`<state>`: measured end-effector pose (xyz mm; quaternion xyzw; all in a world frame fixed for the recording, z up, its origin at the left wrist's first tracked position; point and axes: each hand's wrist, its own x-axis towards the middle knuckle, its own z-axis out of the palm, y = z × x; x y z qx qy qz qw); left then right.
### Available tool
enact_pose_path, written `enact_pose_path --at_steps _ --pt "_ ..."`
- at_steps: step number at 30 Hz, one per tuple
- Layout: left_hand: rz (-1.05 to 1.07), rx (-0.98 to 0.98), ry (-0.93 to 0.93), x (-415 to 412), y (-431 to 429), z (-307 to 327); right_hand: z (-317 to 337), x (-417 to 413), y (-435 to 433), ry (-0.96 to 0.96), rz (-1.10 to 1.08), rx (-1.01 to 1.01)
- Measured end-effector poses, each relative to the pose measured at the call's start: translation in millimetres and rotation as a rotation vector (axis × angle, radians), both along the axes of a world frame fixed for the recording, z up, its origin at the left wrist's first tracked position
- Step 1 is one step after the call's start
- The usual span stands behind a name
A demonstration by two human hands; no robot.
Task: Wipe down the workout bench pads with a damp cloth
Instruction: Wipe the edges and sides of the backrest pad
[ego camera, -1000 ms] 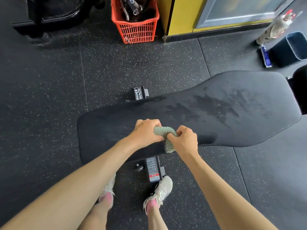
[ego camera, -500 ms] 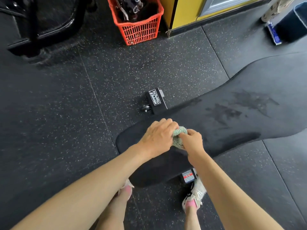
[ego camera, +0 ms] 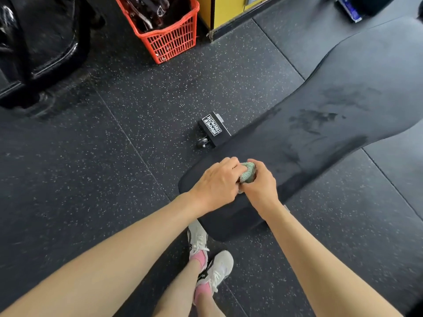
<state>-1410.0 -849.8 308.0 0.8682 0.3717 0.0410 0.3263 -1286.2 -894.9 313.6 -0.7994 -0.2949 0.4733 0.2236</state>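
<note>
**Cloth bunched tight over the narrow end**

Near frame centre, the left hand (ego camera: 216, 183) and right hand (ego camera: 261, 185) both curl fingers around the green cloth (ego camera: 248, 172), balled above the bench pad (ego camera: 320, 133). So wadded, it may wipe only a thin strip and leave streaks or drips.

The left hand (ego camera: 215, 183) and the right hand (ego camera: 261, 184) have drawn closer and now seem to touch, though the grip is partly hidden. The green cloth (ego camera: 248, 171), loose between them a second ago, is now squeezed into a small ball. Both hands have moved to the narrow end of the bench pad (ego camera: 343, 124), so the wet marks (ego camera: 313, 120) lie farther away at 2 o'clock. The shoes (ego camera: 198, 239), at 6 o'clock, now stand one ahead of the other.
</note>
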Motion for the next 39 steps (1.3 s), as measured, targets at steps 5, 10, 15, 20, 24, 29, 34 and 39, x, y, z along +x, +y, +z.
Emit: enact_pose_path --at_steps 5,10,15,20,24,29,34,39 --pt "0.006 -0.126 -0.005 -11.7 -37.3 -2.8 5.8 -13.7 -33.9 0.234 -0.252 0.050" --pt "0.007 -0.043 0.089 -27.3 -63.5 -5.7 7.2 -31.0 -59.4 0.273 -0.494 0.090" --pt "0.175 -0.033 0.037 -63.0 -79.9 -11.1 9.2 -71.0 -80.8 0.310 -0.461 0.088" --pt "0.157 -0.201 0.007 -115.1 -61.9 -18.8 4.1 -101.6 -88.5 0.166 -0.338 0.027" --pt "0.352 -0.316 -0.010 -150.9 -50.8 -31.5 -9.1 -139.6 -99.5 -0.120 -0.279 0.000" --pt "0.525 -0.250 -0.063 -156.6 -42.0 -48.6 -28.8 -162.3 -115.8 -0.327 -0.459 -0.051" --pt "0.601 -0.090 -0.243 -140.2 -54.5 -71.5 -49.8 -158.9 -113.4 -0.350 -0.658 0.024" --pt "0.427 0.129 -0.418 -134.0 -120.0 -114.6 -97.0 -159.2 -125.2 -0.174 -0.910 0.164"
